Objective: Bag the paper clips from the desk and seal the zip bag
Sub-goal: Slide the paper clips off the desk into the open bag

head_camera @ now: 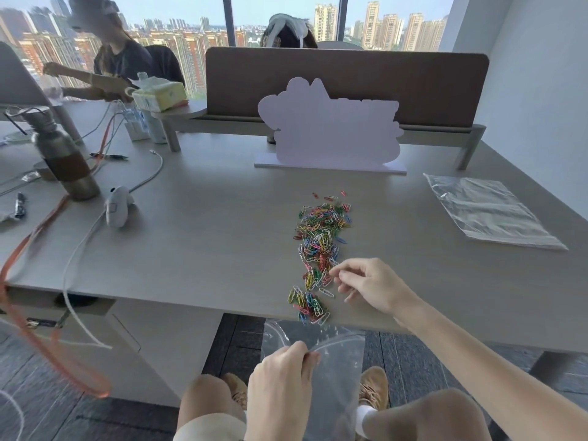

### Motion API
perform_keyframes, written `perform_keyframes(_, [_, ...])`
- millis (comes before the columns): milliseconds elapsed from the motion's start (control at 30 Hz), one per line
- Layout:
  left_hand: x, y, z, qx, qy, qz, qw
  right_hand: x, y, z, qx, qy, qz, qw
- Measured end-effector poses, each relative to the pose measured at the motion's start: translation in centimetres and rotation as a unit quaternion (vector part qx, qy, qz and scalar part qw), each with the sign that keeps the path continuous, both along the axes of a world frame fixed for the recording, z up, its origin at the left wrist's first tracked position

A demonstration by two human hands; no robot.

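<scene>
The left hand (283, 374) pinched the rim of the zip bag (334, 370), holding its mouth open just below the desk edge (197, 300). Directly above those fingers, the paper clips (318, 249) lay in a long trail reaching the edge. The right hand (366, 288) hovered with fingers loosely curled, tips touching the nearest clips. The bag looked empty, so nearly all bagging and the sealing remained.
</scene>
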State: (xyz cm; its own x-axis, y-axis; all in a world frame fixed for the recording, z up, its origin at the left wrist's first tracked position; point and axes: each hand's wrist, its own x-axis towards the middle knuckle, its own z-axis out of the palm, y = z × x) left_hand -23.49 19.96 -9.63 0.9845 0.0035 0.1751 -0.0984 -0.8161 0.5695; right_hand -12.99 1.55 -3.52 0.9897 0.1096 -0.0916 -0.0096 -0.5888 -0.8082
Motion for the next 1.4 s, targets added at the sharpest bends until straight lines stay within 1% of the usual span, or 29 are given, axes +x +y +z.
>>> perform_keyframes(67, [0.0,0.0,0.3,-0.008,0.001,-0.002,1.000,1.6,-0.2,-0.1,-0.102,-0.055,0.006,0.993])
perform_keyframes(133, [0.0,0.1,0.7,-0.015,0.004,-0.001,1.000,2.9,0.2,-0.1,-0.174,-0.066,0.038,0.982])
perform_keyframes(233, [0.0,0.2,0.9,-0.027,0.006,0.003,1.000,3.4,1.2,-0.3,-0.205,-0.042,0.090,0.974])
perform_keyframes(333, [0.2,0.6,0.6,-0.035,-0.012,-0.003,0.999,1.7,2.0,-0.6,-0.187,-0.044,0.117,0.974])
perform_keyframes(467, [0.2,1.0,0.0,-0.020,-0.029,-0.021,0.999,-0.6,2.7,-0.7,-0.148,-0.044,0.135,0.979])
perform_keyframes(600, [0.0,1.1,0.4,-0.025,-0.026,-0.010,0.999,-1.6,2.8,-0.4,-0.078,-0.016,0.117,0.990])
perform_keyframes(733, [-0.1,1.4,0.7,-0.030,-0.015,-0.007,0.999,-0.6,2.7,-0.5,-0.106,-0.058,0.093,0.988])
perform_keyframes(800, [-0.2,1.5,0.8,-0.033,-0.007,-0.013,0.999,0.4,3.3,-0.5,-0.119,-0.070,0.114,0.984])
perform_keyframes(900, [-0.3,1.6,1.0,-0.026,0.001,-0.021,0.999,1.7,5.0,-0.6,-0.134,-0.041,0.174,0.975])
perform_keyframes(1000, [-0.3,1.7,1.2,-0.029,0.000,-0.018,0.999,2.1,6.1,-0.8,-0.160,-0.016,0.204,0.966])
perform_keyframes(1233, [-0.3,2.1,1.1,-0.014,0.012,-0.026,0.999,0.2,5.2,-0.4,-0.081,0.013,0.224,0.971])
perform_keyframes(1300, [-0.3,2.1,1.1,-0.010,0.014,-0.030,0.999,-0.1,4.8,-0.2,-0.063,-0.004,0.205,0.977])
perform_keyframes(1333, [-0.4,2.1,1.1,-0.008,0.014,-0.029,0.999,0.0,4.5,-0.2,-0.062,-0.024,0.180,0.981])
perform_keyframes(1400, [-0.4,2.0,1.1,-0.006,0.012,-0.030,0.999,0.1,3.7,-0.1,-0.100,-0.062,0.117,0.986])
